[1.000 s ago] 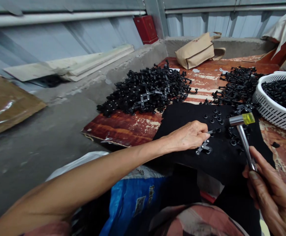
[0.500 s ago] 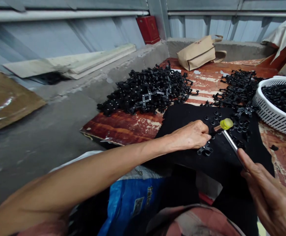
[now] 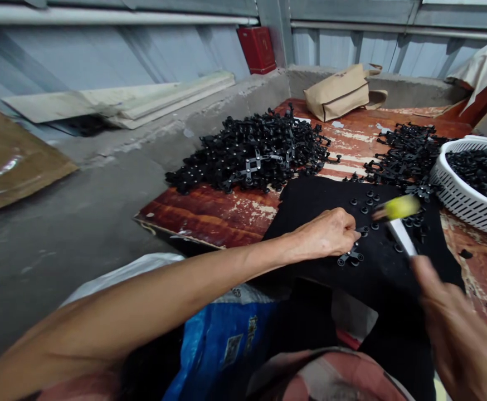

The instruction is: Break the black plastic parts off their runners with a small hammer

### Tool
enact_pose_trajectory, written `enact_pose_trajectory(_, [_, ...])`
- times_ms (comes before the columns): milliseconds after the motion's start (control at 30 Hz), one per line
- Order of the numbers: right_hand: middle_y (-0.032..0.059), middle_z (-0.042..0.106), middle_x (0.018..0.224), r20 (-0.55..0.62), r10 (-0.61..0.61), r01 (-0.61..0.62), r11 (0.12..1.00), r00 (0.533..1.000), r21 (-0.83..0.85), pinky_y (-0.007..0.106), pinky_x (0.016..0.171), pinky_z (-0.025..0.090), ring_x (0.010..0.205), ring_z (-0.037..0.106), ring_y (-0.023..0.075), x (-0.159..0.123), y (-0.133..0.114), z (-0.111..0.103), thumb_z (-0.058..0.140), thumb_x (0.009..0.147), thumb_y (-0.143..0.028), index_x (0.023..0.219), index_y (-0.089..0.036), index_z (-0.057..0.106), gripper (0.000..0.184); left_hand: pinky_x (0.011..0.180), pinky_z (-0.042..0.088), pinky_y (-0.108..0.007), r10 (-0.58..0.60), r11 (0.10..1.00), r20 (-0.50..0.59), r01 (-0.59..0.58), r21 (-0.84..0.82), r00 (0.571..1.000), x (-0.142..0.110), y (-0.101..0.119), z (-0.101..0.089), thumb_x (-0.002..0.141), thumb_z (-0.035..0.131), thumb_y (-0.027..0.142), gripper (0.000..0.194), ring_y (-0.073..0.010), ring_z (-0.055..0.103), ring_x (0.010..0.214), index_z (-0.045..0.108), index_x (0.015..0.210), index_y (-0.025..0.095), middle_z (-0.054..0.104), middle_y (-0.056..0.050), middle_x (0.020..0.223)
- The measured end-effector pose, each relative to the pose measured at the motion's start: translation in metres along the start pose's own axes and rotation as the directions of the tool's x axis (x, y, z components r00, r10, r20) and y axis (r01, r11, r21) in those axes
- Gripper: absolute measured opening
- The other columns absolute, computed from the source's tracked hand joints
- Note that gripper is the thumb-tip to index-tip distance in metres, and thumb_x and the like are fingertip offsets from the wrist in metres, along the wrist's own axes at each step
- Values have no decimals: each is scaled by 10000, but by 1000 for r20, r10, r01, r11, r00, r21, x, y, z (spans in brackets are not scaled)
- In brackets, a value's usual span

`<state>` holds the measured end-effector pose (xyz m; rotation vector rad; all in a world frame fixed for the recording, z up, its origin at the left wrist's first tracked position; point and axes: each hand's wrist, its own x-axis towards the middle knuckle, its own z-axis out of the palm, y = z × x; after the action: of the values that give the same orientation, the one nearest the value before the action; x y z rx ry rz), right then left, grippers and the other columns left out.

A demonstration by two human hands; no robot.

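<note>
My left hand (image 3: 337, 234) is closed on a black linked bracket (image 3: 351, 257) lying on a black cloth (image 3: 302, 223); its fingertips hide part of the piece. My right hand (image 3: 456, 328), blurred, grips the handle of a small hammer (image 3: 402, 238) with a metal shaft and a yellow end on its head. The hammer head is above the cloth, to the right of my left fingers and apart from the bracket. Several small round black caps (image 3: 364, 210) lie on the cloth beyond my left fingers.
A big heap of black brackets (image 3: 252, 150) lies at the back left of the worn red board (image 3: 222, 214), a smaller heap (image 3: 410, 147) at the back right. A white basket (image 3: 456, 189) of small black parts stands at right; a beige bag (image 3: 337, 94) lies behind.
The hammer head has lifted away from my left fingers, up and to the right, and is blurred by motion. My left hand and the bracket stay in nearly the same place.
</note>
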<state>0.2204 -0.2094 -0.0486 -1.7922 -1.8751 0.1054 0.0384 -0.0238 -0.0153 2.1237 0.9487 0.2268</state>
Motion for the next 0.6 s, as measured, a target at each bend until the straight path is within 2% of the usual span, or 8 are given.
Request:
enact_pose_trajectory(67, [68,625,854,113,-65,71,996,992,-49,216,316,411,435,563,138,2,0,-1,361,909,-130,1497,-292,229,624,418,214,-196,-18,1000,10,18,-6,1000,0,0,0,767,497,249,244,-70,388,410,505,544,151,442,22,438])
enact_pose_trajectory(200, [115,627,1096,-13,-102,102,995,995,10,221,534,537,785,668,185,7,4,-4,389,929,-138,1495,-266,240,599,378,212,-174,-165,970,73,175,-169,984,0,-5,-3,786,529,328,244,-60,358,378,512,611,158,413,42,458])
enact_pose_trajectory(300, [105,634,1126,-15,-112,112,994,994,16,241,630,555,908,661,198,5,8,-4,403,937,-144,1494,-272,238,595,361,194,-154,-235,842,207,305,-445,950,-2,-10,-9,770,597,401,294,-32,309,364,481,650,160,420,52,507])
enact_pose_trajectory(367, [107,641,1116,5,-98,98,995,995,6,241,585,550,873,673,198,2,14,-1,389,943,-150,1499,-276,212,597,362,178,-141,-231,706,295,369,-604,927,-4,-12,-15,733,658,365,306,-12,288,373,456,642,154,459,43,553])
enact_pose_trajectory(433, [118,638,1108,21,-48,49,998,999,-35,249,488,522,741,683,194,-1,22,3,370,947,-164,1503,-290,192,597,366,184,-137,-236,594,351,420,-686,906,-6,-13,-21,678,715,299,315,-3,293,385,442,634,149,491,37,587])
enact_pose_trajectory(533, [126,636,1046,68,30,-17,982,997,-188,287,341,408,491,613,183,-2,32,6,354,923,-171,1512,-309,139,643,377,228,-139,-227,505,380,442,-741,897,-9,-14,-27,615,758,228,320,-4,339,411,451,630,138,528,25,629])
enact_pose_trajectory(600, [105,632,955,104,48,-15,955,993,-296,307,317,354,413,562,183,1,36,6,357,893,-161,1517,-311,100,691,382,266,-141,-232,477,361,429,-767,903,-11,-16,-29,609,753,202,287,-9,366,425,477,646,131,544,19,647])
